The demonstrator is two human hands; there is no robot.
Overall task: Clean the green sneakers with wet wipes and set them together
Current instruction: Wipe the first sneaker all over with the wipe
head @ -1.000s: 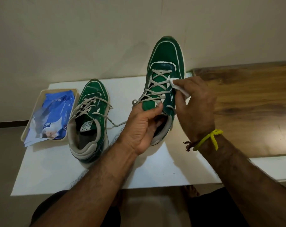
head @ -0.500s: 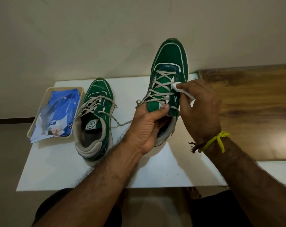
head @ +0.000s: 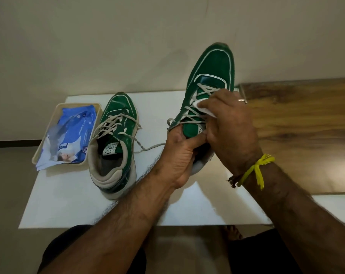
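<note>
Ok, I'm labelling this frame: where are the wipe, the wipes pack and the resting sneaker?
wipe (head: pixel 204 109), head view, white fold
wipes pack (head: pixel 73 133), head view, blue front
resting sneaker (head: pixel 119 104), head view, toe

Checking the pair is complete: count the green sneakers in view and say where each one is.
2. One green sneaker stands on the white board, beside the tray of wipes. The other sneaker is lifted, gripped by the left hand while the right hand wipes its laces. None seems hidden.
</note>
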